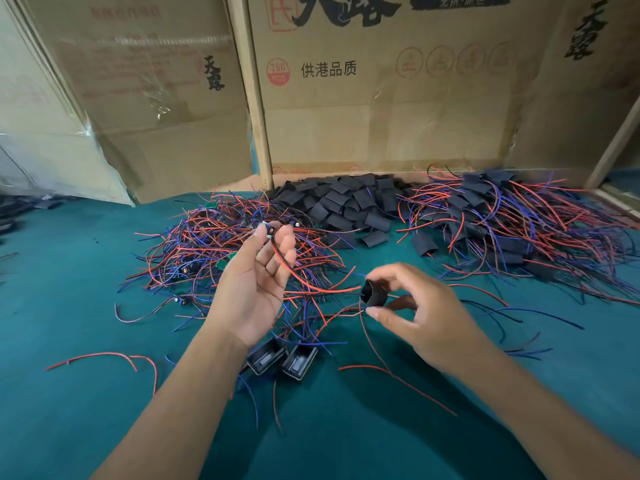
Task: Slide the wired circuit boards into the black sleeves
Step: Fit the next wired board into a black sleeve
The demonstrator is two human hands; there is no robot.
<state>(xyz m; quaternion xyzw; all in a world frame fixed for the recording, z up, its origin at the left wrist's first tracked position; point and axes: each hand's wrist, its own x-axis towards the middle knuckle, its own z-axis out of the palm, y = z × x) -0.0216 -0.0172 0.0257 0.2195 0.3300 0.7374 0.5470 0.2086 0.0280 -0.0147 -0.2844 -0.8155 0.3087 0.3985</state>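
Note:
My left hand is raised palm up and pinches a small wired circuit board between thumb and fingertips. Its red and black wires trail down toward my right hand. My right hand pinches a black sleeve with its round opening turned toward the left hand. The board and the sleeve are apart. A heap of wired boards lies behind my left hand, and a pile of empty black sleeves sits at the back centre.
A pile of sleeved boards with red and blue wires covers the right side of the green table. Two black rectangular housings lie under my left wrist. Loose wires are scattered in front. Cardboard boxes wall the back.

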